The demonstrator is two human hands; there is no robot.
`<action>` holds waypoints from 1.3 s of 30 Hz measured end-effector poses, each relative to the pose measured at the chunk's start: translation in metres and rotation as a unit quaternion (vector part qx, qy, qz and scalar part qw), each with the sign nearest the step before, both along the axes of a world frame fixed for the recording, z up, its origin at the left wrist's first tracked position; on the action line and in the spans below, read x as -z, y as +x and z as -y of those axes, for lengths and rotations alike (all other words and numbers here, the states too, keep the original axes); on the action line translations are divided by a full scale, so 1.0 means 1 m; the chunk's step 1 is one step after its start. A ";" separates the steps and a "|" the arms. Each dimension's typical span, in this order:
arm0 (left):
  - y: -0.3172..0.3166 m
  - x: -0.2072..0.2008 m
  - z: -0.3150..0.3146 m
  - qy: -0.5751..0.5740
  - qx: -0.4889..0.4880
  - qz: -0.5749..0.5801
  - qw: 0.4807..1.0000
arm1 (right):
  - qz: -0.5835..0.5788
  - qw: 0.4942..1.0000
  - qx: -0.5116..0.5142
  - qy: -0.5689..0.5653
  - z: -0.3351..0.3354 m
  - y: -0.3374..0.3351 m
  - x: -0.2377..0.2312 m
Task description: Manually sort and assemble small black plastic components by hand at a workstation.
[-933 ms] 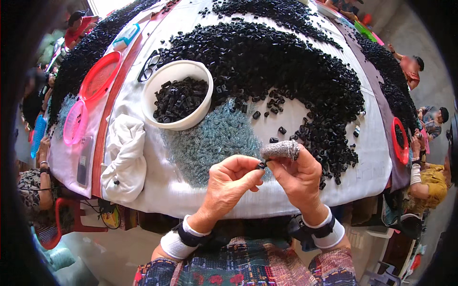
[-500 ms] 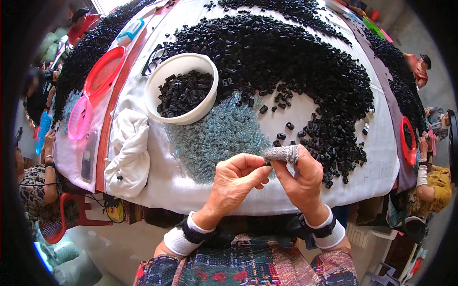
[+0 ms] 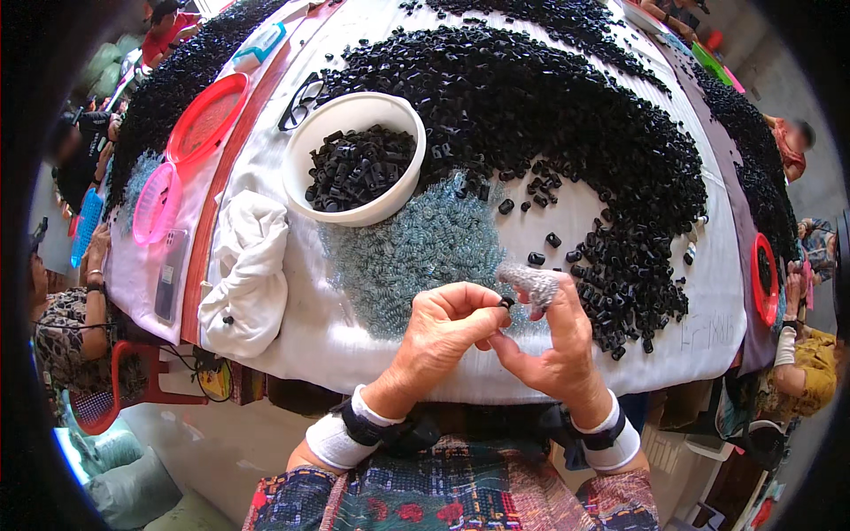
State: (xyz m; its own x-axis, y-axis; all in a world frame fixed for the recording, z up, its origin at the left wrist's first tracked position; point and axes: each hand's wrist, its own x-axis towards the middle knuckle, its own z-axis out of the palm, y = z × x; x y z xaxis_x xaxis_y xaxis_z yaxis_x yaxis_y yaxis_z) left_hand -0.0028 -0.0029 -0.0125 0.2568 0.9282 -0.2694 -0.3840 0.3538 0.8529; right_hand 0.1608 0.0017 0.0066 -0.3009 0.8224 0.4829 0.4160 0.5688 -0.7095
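My left hand (image 3: 447, 332) is closed in a pinch over the table's near edge. A small black plastic part (image 3: 506, 302) shows at its fingertips. Facing it, my right hand (image 3: 562, 350) has thumb and forefinger apart, with nothing visible between them; the other fingers are partly hidden. A grey knitted finger cover (image 3: 533, 285) wraps that forefinger. Just beyond both hands spreads a pile of small pale-blue coil springs (image 3: 412, 248). A large heap of black plastic parts (image 3: 531, 97) curves around the far and right sides, with several loose ones near my right hand.
A white bowl (image 3: 295, 181) of black parts stands left of centre, beside eyeglasses (image 3: 303, 102). A crumpled white cloth (image 3: 243, 274) lies at the left. Red (image 3: 243, 93) and pink (image 3: 142, 217) baskets and a phone (image 3: 168, 279) are farther left. Other people work along both sides.
My right forefinger has lifted away from the thumb, opening a gap. My left hand keeps its pinch, and the black part shows more plainly. The whole view has shifted slightly.
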 end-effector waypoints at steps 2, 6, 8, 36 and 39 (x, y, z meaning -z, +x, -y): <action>-0.001 0.000 0.001 0.000 0.000 0.006 1.000 | 0.027 0.999 0.016 0.019 0.002 -0.005 0.002; -0.001 0.001 0.001 0.008 0.002 0.026 1.000 | 0.082 0.993 0.034 0.082 0.003 -0.008 0.010; -0.001 0.000 0.002 0.009 -0.006 0.014 1.000 | 0.113 0.989 0.033 0.093 0.004 -0.008 0.013; -0.008 0.002 0.003 0.001 0.062 -0.048 0.997 | 0.190 0.975 -0.003 0.118 0.004 0.004 0.008; -0.006 0.004 0.002 0.006 0.052 -0.051 0.997 | 0.162 0.981 0.001 0.104 0.003 0.002 0.007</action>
